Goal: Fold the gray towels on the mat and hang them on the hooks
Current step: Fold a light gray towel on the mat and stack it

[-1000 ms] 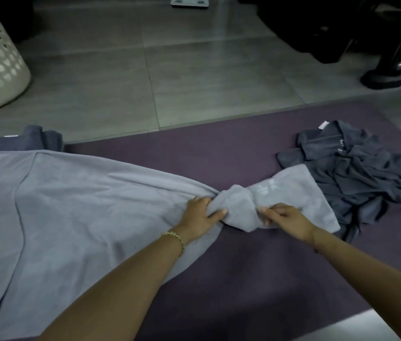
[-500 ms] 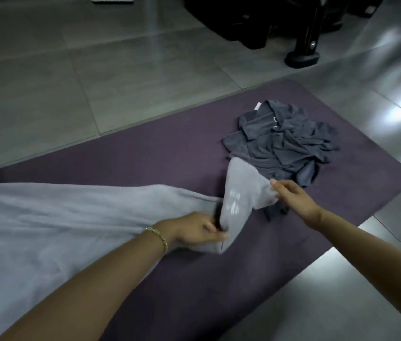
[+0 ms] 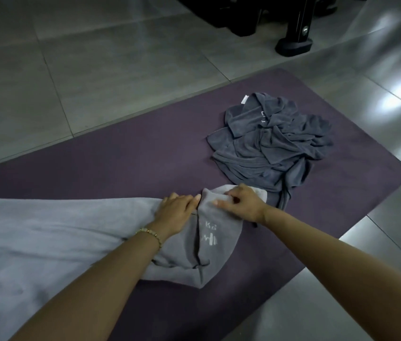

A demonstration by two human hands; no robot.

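My left hand lies flat, fingers straight, pinning the light towel to the mat, while my right hand pinches its bunched end. I should pin firmly, then pull that end out flat and square before folding. The dark towel sits crumpled just beyond, not yet folded.

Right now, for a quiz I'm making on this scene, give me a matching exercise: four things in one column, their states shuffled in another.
1 light gray towel
2 dark gray towel
3 left hand
4 right hand

a crumpled in a heap on the mat
b presses flat on cloth
c spread out, end folded over
d grips the folded end

Pairs: 1-c, 2-a, 3-b, 4-d
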